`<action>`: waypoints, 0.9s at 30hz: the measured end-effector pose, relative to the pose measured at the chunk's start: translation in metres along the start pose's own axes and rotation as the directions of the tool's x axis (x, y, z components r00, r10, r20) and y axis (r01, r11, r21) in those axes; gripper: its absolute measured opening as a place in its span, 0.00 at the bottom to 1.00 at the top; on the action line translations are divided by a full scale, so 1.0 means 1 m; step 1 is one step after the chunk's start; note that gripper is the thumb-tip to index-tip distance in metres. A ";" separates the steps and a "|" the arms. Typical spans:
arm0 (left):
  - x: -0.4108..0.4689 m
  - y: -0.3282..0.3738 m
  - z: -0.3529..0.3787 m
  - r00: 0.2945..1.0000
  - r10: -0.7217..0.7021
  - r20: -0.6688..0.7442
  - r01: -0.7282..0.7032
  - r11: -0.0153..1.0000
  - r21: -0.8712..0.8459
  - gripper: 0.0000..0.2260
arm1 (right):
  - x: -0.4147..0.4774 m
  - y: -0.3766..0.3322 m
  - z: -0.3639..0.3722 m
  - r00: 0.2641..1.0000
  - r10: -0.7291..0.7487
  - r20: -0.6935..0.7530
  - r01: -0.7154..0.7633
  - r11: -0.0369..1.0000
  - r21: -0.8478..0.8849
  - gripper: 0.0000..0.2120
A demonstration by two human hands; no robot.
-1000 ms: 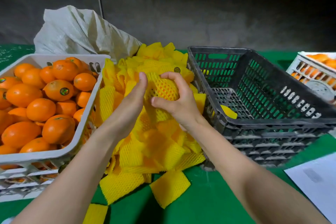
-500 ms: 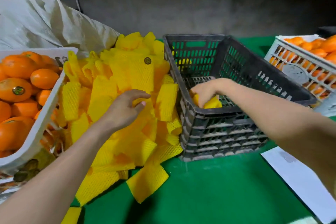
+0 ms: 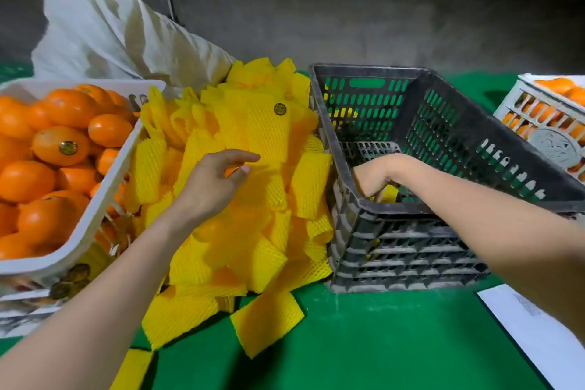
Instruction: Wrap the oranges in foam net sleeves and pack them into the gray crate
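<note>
While the green desk (image 3: pixel 380 342) carries everything, the gray crate (image 3: pixel 411 247) sits right of centre and a white crate (image 3: pixel 95 215) heaped with bare oranges (image 3: pixel 60 146) sits at the left. A pile of yellow foam net sleeves (image 3: pixel 253 247) lies between them. Of the hands, the left hand (image 3: pixel 212 187) is over that pile, fingers loosely spread and holding nothing. The right hand (image 3: pixel 373 172) reaches into the gray crate's near-left corner onto a sleeved orange (image 3: pixel 388 195); the wall hides its fingers, so I cannot tell its grip.

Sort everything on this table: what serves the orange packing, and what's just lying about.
In the job: bare oranges in the left white crate; yellow foam net sleeves; gray crate; sleeved orange in the right hand; left hand over the sleeves.

Lying about: white sack; paper sheet; far right white crate of oranges.
</note>
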State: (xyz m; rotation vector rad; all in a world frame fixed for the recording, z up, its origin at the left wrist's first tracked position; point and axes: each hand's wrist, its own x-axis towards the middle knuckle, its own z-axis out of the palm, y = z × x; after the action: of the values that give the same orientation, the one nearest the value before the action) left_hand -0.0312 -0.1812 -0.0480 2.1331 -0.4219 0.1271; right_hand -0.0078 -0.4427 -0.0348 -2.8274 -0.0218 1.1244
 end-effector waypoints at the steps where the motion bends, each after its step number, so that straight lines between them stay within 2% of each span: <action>1: -0.001 0.001 -0.002 1.000 0.003 -0.016 -0.003 1.000 -0.008 0.10 | 0.000 0.001 -0.005 0.994 -0.011 -0.106 0.007 0.999 -0.046 0.12; 2: -0.002 0.002 -0.004 0.999 0.004 -0.032 -0.004 1.000 -0.020 0.10 | -0.002 0.003 -0.011 0.962 -0.001 -0.273 -0.002 1.000 -0.011 0.09; 3: -0.003 0.002 -0.006 0.999 -0.001 -0.047 -0.001 0.999 -0.037 0.11 | -0.005 0.007 -0.017 0.866 0.018 -0.500 0.023 0.997 0.076 0.09; 4: -0.004 0.002 -0.008 0.998 -0.010 -0.060 0.006 0.998 -0.058 0.10 | -0.010 0.008 -0.021 0.712 0.073 -0.698 0.073 0.981 0.178 0.11; 5: -0.005 0.001 -0.011 0.997 -0.023 -0.074 0.017 0.997 -0.079 0.10 | -0.017 0.002 -0.022 0.520 0.120 -0.846 0.173 0.955 0.242 0.11; 6: -0.006 0.000 -0.013 0.995 -0.035 -0.092 0.026 0.995 -0.100 0.10 | -0.025 -0.008 -0.024 0.343 0.118 -0.932 0.268 0.938 0.218 0.11; 7: -0.006 -0.002 -0.015 0.992 -0.048 -0.116 0.034 0.992 -0.121 0.10 | -0.033 -0.024 -0.025 0.241 0.048 -0.969 0.322 0.938 0.127 0.10; 8: -0.007 -0.004 -0.018 0.988 -0.061 -0.139 0.041 0.989 -0.139 0.10 | -0.039 -0.042 -0.023 0.212 -0.080 -0.974 0.369 0.929 0.004 0.10; 9: -0.008 -0.006 -0.021 0.984 -0.073 -0.160 0.049 0.988 -0.149 0.11 | -0.041 -0.060 -0.019 0.240 -0.223 -0.945 0.410 0.906 -0.110 0.11; 10: -0.009 -0.008 -0.023 0.981 -0.080 -0.179 0.053 0.988 -0.148 0.10 | -0.037 -0.079 -0.013 0.328 -0.343 -0.880 0.428 0.885 -0.185 0.14; 11: -0.012 -0.011 -0.026 0.978 -0.073 -0.196 0.049 0.991 -0.127 0.10 | -0.031 -0.096 -0.009 0.446 -0.418 -0.792 0.416 0.880 -0.230 0.18; 13: -0.019 -0.017 -0.031 0.979 -0.025 -0.203 0.023 1.000 -0.013 0.09 | -0.013 -0.121 -0.005 0.707 -0.391 -0.589 0.321 0.920 -0.224 0.29; 14: -0.024 -0.021 -0.033 0.983 -0.003 -0.186 0.015 0.998 0.063 0.09 | -0.003 -0.130 -0.004 0.799 -0.329 -0.503 0.265 0.944 -0.197 0.34; 16: -0.032 -0.028 -0.036 0.995 0.004 -0.102 0.015 0.981 0.195 0.12 | 0.012 -0.139 -0.004 0.891 -0.232 -0.390 0.191 0.972 -0.140 0.39; 18: -0.039 -0.033 -0.038 1.000 -0.023 0.004 0.021 0.969 0.247 0.15 | 0.022 -0.143 -0.002 0.896 -0.201 -0.395 0.203 0.978 -0.036 0.37; 21: -0.046 -0.037 -0.041 0.995 -0.052 0.081 0.031 0.971 0.238 0.17 | 0.021 -0.146 -0.004 0.821 -0.176 -0.544 0.254 0.965 0.070 0.28; 23: -0.047 -0.038 -0.043 0.998 -0.049 0.045 0.040 0.980 0.194 0.18 | 0.011 -0.148 -0.010 0.731 -0.200 -0.652 0.326 0.942 0.077 0.25; 25: -0.043 -0.035 -0.047 0.998 -0.009 -0.069 0.017 0.994 0.109 0.19 | -0.006 -0.151 -0.018 0.631 -0.240 -0.738 0.443 0.892 0.088 0.26; 27: -0.036 -0.030 -0.053 0.983 -0.022 -0.184 0.002 0.995 -0.103 0.18 | -0.022 -0.155 -0.024 0.558 -0.277 -0.782 0.589 0.796 0.138 0.25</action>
State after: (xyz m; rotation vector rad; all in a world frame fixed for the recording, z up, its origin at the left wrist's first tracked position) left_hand -0.0506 -0.1137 -0.0509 2.0014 -0.2995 0.2886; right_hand -0.0037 -0.2917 0.0132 -2.4528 -0.3879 -0.1628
